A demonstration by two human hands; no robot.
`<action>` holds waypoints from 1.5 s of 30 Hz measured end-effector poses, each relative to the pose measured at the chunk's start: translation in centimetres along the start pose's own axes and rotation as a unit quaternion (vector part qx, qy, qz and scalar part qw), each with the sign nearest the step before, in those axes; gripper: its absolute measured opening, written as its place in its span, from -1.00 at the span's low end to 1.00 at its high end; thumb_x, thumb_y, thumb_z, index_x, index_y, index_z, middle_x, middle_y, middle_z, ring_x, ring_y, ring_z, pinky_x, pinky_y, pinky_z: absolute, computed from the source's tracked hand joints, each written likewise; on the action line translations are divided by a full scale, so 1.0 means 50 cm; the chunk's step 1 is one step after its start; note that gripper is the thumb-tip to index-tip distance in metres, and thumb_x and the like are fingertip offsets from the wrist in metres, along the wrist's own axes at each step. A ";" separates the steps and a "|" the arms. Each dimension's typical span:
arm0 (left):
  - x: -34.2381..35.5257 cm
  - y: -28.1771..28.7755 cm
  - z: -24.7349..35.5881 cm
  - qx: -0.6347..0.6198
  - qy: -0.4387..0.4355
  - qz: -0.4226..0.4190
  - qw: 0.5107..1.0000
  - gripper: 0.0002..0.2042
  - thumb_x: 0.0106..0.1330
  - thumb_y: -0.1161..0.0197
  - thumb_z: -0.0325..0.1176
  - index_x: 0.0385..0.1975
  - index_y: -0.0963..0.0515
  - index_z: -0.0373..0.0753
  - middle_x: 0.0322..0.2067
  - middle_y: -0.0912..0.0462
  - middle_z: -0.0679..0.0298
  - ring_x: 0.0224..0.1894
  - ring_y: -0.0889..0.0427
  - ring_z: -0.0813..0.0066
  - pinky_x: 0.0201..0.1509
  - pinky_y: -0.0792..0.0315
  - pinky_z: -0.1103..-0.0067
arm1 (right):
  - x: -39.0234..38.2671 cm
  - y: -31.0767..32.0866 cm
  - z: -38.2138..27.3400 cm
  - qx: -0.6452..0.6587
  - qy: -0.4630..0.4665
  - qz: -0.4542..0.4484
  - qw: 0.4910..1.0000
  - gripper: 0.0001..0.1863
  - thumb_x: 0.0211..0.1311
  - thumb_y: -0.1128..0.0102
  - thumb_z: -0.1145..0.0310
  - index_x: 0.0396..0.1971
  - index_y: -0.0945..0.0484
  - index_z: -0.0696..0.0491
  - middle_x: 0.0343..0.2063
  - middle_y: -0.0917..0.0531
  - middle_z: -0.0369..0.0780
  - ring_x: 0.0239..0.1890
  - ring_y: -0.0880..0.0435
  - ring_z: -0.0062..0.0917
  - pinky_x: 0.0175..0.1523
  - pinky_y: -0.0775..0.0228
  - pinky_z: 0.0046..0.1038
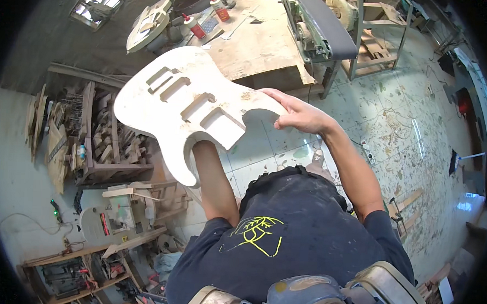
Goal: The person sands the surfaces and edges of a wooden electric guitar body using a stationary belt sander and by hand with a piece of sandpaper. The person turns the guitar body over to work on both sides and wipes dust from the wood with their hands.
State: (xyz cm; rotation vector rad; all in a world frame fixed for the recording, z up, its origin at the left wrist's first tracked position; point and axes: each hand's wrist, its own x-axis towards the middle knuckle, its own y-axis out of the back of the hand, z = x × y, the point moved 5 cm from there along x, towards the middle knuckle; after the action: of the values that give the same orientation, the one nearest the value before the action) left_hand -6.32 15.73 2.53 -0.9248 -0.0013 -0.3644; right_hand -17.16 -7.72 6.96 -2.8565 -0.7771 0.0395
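Observation:
A pale, unpainted electric guitar body [186,90] is held up in front of me, tilted, with several routed cavities facing up. My right hand [302,114] is closed on its right-hand horn, thumb on the near side and fingers along the far edge. Beneath the body reaches my left forearm [215,178]. The left hand itself is hidden behind the wood, so its fingers do not show. Brownish smudges mark the surface near the right horn.
Beyond the body stands a workbench [253,49] with red glue bottles [194,26] and a belt sander [322,28] at its right. Another guitar body [150,24] lies far left. A wooden bin [117,171] of offcuts and tool shelves [75,261] line the left. Debris dots the tiled floor [385,131].

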 end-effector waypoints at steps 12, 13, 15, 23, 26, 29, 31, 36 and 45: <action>0.006 -0.043 -0.039 -0.097 -0.045 -0.008 0.994 -0.31 0.43 0.01 0.15 0.40 -0.20 -0.21 0.35 -0.31 0.05 0.32 -0.39 0.13 0.44 -0.24 0.13 | -0.030 0.085 -0.004 0.118 -0.056 0.124 0.984 -0.27 0.53 0.27 -0.17 0.32 -0.36 0.18 0.18 -0.55 -0.17 0.15 -0.55 -0.57 0.20 -0.41 -0.56; 0.010 -0.050 -0.041 -0.102 -0.045 -0.011 0.994 -0.32 0.43 0.01 0.15 0.39 -0.20 -0.21 0.34 -0.32 0.05 0.32 -0.39 0.13 0.44 -0.24 0.13 | -0.032 0.088 -0.004 0.126 -0.026 0.121 0.984 -0.27 0.51 0.23 -0.19 0.30 -0.40 0.15 0.12 -0.59 -0.21 0.07 -0.60 -0.63 0.08 -0.48 -0.58; 0.023 -0.061 -0.045 -0.111 -0.047 -0.018 0.992 -0.32 0.43 0.02 0.14 0.39 -0.20 -0.21 0.34 -0.32 0.05 0.31 -0.39 0.14 0.44 -0.24 0.14 | -0.035 0.095 -0.004 0.127 0.036 0.122 0.984 -0.31 0.53 0.18 -0.14 0.28 -0.41 0.18 0.09 -0.62 -0.19 0.01 -0.67 -0.63 -0.02 -0.62 -0.50; 0.067 -0.104 -0.028 -0.150 -0.042 -0.049 0.987 -0.35 0.45 0.04 0.12 0.38 -0.21 -0.21 0.33 -0.34 0.07 0.30 -0.40 0.15 0.44 -0.25 0.17 | -0.099 0.123 -0.016 0.262 0.065 0.197 0.942 -0.50 0.51 0.08 0.22 0.23 -0.35 0.31 -0.01 -0.65 0.00 -0.18 -0.77 -0.34 -0.27 -0.70 -0.46; 0.090 -0.120 -0.012 -0.166 -0.037 -0.062 0.983 -0.37 0.46 0.05 0.11 0.38 -0.22 -0.21 0.32 -0.34 0.07 0.30 -0.40 0.16 0.43 -0.25 0.18 | -0.102 0.163 -0.014 0.262 0.085 0.210 0.938 -0.52 0.50 0.10 0.26 0.15 -0.39 0.37 -0.12 -0.67 0.01 -0.28 -0.76 -0.32 -0.29 -0.69 -0.49; 0.128 -0.135 0.000 -0.181 -0.033 -0.063 0.981 -0.38 0.47 0.06 0.10 0.37 -0.22 -0.21 0.32 -0.35 0.08 0.30 -0.40 0.17 0.43 -0.25 0.19 | -0.104 0.200 -0.040 0.240 0.077 0.242 0.937 -0.56 0.46 0.06 0.24 0.02 -0.49 0.36 -0.24 -0.70 -0.03 -0.35 -0.75 -0.38 -0.33 -0.68 -0.54; 0.146 -0.134 0.010 -0.174 -0.037 -0.052 0.983 -0.38 0.47 0.06 0.09 0.37 -0.23 -0.21 0.31 -0.35 0.08 0.29 -0.40 0.17 0.43 -0.25 0.20 | -0.112 0.213 -0.053 0.243 0.071 0.257 0.933 -0.55 0.44 0.03 0.22 0.00 -0.49 0.36 -0.26 -0.69 -0.01 -0.35 -0.75 -0.36 -0.34 -0.69 -0.53; 0.149 -0.150 -0.011 -0.320 0.043 -0.198 0.926 -0.40 0.48 0.07 0.07 0.36 -0.24 -0.20 0.30 -0.36 0.09 0.29 -0.40 0.18 0.43 -0.25 0.22 | -0.121 0.259 -0.064 0.258 0.048 0.303 0.916 -0.54 0.42 -0.01 0.23 0.00 -0.45 0.38 -0.23 -0.65 0.04 -0.33 -0.74 -0.26 -0.28 -0.76 -0.44; 0.147 -0.126 -0.012 -0.159 -0.003 -0.068 0.985 -0.38 0.48 0.13 0.07 0.38 -0.24 -0.25 0.36 -0.32 0.04 0.39 -0.30 -0.01 0.48 -0.16 0.09 | -0.163 0.294 -0.125 0.225 0.089 0.397 0.885 -0.53 0.38 -0.05 0.20 0.01 -0.49 0.34 -0.27 -0.70 0.00 -0.41 -0.77 -0.29 -0.37 -0.74 -0.48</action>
State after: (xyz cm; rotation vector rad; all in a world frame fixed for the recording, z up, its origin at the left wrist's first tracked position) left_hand -1.46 9.55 8.23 -1.2449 -0.0124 -0.4990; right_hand -16.39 -25.31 10.27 -2.4661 0.4245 0.0553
